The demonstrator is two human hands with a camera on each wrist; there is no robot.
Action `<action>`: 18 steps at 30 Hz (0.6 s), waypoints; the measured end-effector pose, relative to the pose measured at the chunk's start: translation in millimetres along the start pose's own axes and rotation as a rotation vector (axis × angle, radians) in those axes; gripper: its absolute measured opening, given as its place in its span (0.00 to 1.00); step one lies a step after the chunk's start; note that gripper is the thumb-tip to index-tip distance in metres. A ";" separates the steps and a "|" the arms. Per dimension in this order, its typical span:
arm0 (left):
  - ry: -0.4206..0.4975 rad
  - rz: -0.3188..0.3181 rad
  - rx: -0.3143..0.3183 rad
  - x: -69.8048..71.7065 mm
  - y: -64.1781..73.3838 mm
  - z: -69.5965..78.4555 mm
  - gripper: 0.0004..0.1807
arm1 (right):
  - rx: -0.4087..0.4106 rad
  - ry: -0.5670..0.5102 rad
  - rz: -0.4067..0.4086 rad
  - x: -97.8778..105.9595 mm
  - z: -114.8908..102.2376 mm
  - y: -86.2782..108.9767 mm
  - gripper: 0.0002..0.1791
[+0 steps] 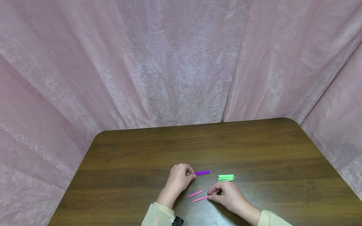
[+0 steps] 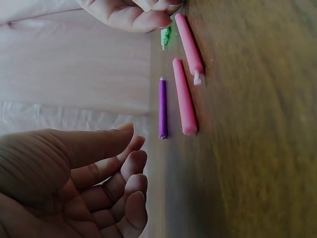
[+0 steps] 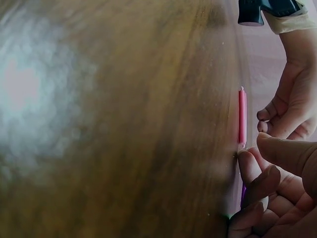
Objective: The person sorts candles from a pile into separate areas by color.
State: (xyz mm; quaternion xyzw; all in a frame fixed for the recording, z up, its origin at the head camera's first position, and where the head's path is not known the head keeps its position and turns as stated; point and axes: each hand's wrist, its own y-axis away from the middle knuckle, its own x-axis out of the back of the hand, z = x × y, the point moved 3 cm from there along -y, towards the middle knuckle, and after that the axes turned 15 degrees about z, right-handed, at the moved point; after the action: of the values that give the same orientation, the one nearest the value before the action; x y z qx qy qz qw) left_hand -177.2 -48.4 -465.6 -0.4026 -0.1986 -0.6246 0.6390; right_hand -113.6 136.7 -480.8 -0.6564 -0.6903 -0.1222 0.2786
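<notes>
My left hand (image 1: pixel 179 177) is beside the near end of two purple candles (image 1: pixel 203 173) lying side by side. In the left wrist view its thumb and fingers curve loosely, with a gap between them and the purple candle (image 2: pixel 163 109). My right hand (image 1: pixel 229 196) has thumb and forefinger right at the end of the nearer pink candle (image 1: pixel 200 199). From the right wrist, those fingertips stand slightly parted beside a pink candle (image 3: pixel 242 116). Another pink candle (image 1: pixel 195 193) lies a little farther off, roughly parallel. Several green candles (image 1: pixel 225 176) lie grouped beyond the right hand.
All the candles lie on a brown wood-grain table (image 1: pixel 135 150) with rounded far corners. Pink velvety curtains (image 1: pixel 181 62) hang behind it and along both sides. A black band (image 1: pixel 178 221) shows at the left sleeve.
</notes>
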 end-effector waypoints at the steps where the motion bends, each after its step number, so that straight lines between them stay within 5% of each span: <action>1: 0.004 -0.003 0.003 0.6 0.9 -0.7 0.07 | 0.001 0.001 0.001 0.0 -0.1 -0.1 0.04; 18: 0.085 -0.012 0.030 11.8 23.0 -7.6 0.08 | -0.018 0.027 -0.009 -3.0 -1.7 -3.6 0.04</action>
State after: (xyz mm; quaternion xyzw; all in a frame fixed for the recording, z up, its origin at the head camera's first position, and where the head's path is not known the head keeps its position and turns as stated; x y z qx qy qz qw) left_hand -155.4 -64.1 -467.4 -0.3646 -0.1830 -0.6420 0.6491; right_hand -116.8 132.9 -480.3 -0.6542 -0.6884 -0.1384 0.2812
